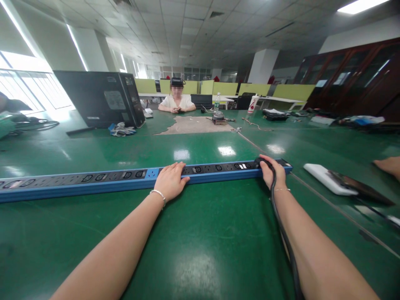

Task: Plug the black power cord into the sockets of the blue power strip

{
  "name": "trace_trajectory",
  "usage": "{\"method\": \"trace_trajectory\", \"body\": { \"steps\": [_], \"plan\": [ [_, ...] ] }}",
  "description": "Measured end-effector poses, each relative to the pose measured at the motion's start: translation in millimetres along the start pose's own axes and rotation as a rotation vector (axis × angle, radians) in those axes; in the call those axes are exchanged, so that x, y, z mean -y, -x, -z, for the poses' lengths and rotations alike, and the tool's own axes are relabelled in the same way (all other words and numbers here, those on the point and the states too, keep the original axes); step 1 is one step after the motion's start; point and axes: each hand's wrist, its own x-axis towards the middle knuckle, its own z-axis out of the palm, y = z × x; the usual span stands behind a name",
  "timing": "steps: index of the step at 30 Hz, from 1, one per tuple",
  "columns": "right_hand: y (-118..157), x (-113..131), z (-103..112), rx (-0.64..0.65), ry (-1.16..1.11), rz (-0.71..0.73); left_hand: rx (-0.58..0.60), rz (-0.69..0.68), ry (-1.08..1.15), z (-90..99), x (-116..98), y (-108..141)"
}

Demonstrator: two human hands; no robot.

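A long blue power strip with a row of black sockets lies across the green table, running out of view at the left. My left hand grips it near the middle, with the fingers over its top and the thumb along the near side. At the strip's right end, my right hand is closed around a black plug sitting at a socket. How deep the plug sits is hidden. Its black cable hangs over my right wrist and runs down along my forearm.
A black computer case and gloves stand at the back left. Across the table sits a person. To the right lie a white box-shaped item, a dark flat item and another person's hand.
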Motion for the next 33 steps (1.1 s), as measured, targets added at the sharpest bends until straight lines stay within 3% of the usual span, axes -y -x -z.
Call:
{"method": "trace_trajectory", "body": {
  "steps": [2, 4, 10, 17, 27, 33],
  "plan": [
    [-7.3, -2.7, 3.8, -0.223, -0.11, -0.012, 0.0, -0.001, 0.001, 0.2, 0.1, 0.0],
    [-12.0, -8.0, 10.1, -0.325, -0.166, -0.034, -0.001, -0.006, -0.001, 0.1, 0.2, 0.0],
    [-7.6, -21.4, 18.4, -0.124, -0.071, -0.126, 0.007, 0.008, 0.006, -0.3, 0.2, -0.6],
    [-7.6, -16.7, 15.7, 0.09, 0.083, -0.066, -0.004, 0.002, 0.001, -0.3, 0.2, -0.3],
    [-6.0, -20.5, 16.3, 0.09, 0.152, 0.041, 0.014, 0.006, 0.008, -0.1, 0.1, -0.5],
    [-2.0, -20.5, 17.5, 0.092, 0.199, 0.003, 0.012, 0.001, 0.002, 0.6, -0.3, -0.3]
  ]
}}
